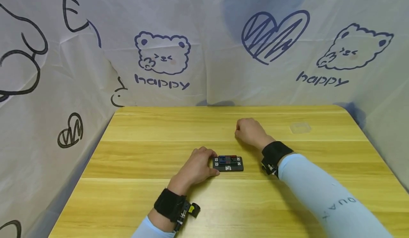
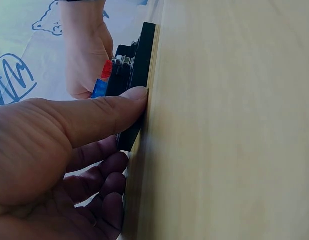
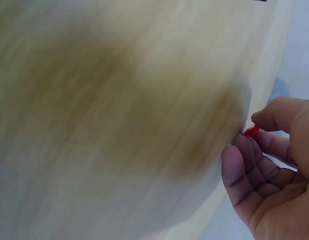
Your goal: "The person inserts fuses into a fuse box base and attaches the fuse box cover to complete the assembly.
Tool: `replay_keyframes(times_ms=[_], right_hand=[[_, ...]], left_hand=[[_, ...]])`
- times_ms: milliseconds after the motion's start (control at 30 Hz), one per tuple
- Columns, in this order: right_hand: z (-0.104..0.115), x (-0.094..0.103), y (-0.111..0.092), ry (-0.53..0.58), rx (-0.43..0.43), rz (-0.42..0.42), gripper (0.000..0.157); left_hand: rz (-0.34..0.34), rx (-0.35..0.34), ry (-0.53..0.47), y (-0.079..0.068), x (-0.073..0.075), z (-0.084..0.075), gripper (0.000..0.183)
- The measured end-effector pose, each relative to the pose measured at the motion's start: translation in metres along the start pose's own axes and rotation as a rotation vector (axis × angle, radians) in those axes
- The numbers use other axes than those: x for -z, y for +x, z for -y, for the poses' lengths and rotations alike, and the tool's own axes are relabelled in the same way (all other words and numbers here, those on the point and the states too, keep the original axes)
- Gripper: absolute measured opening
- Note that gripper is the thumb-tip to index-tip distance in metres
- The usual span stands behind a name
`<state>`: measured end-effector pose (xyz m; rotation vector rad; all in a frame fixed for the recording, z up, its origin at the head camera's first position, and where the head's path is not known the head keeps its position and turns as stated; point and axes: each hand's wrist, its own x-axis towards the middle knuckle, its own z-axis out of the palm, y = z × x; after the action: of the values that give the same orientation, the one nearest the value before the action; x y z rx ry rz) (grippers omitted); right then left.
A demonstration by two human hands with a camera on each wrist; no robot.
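A black fuse block [image 1: 236, 168] with metal screw terminals lies flat on the wooden table. Blue blade fuses [image 2: 99, 88] and a red one [image 2: 107, 69] stand in it. My left hand [image 1: 198, 165] grips the block's left end, with the thumb along the near edge and a finger at the far side. Beyond the block and to its right, my right hand [image 1: 251, 132] is low over the table. In the right wrist view, a small red piece [image 3: 251, 131], which looks like another blade fuse, is pinched between thumb and forefinger. Most of that piece is hidden by the fingers.
A shallow clear plastic tray [image 1: 300, 132] lies toward the back right of the table [image 1: 143, 199]. Behind the table and along its sides hangs a white cloth [image 1: 217, 67] with drawn bears and hearts.
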<state>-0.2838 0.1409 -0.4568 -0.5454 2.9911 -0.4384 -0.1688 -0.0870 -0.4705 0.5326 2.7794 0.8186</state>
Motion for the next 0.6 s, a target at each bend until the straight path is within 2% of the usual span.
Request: replay_keyframes(times_ms=[367,600], right_hand=[[-0.010,-0.001,-0.005,0.016,0.014,-0.042,0.019],[-0.015,0.000,-0.015,0.080,0.080,-0.093,0.022]], left_hand=[[-0.003,0.003,-0.008,0.000,-0.001,0.002,0.052],[0.002,0.000,-0.008,0.000,-0.001,0.002,0.052]])
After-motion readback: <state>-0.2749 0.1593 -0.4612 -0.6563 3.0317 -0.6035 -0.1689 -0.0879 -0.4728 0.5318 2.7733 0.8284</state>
